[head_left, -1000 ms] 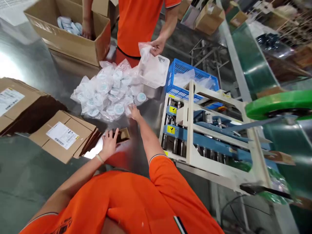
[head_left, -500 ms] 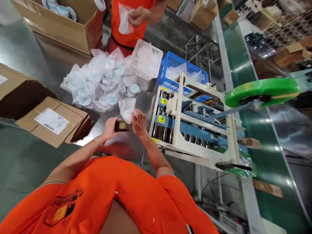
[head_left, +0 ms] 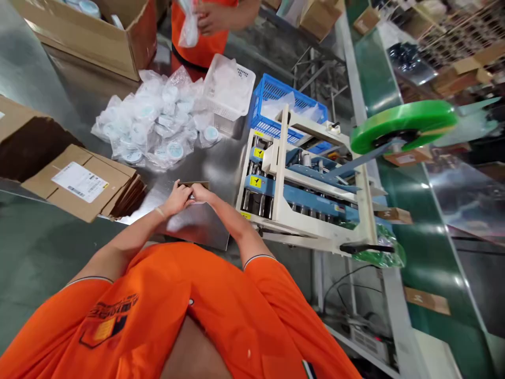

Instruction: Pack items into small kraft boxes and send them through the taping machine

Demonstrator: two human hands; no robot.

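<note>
The box point(head_left: 204, 185), with far edge lying left to right, is gripped at left by the left hand point(head_left: 179, 199); its near side is covered by the right hand point(head_left: 200, 193), whose closure cannot be told.

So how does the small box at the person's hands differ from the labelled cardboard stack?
The small box looks much smaller than the cardboard stack. The left hand and right hand are on the box, not the stack. The stack bears a white label; none shows on the mostly hidden box. Both are brown cardboard.
</note>
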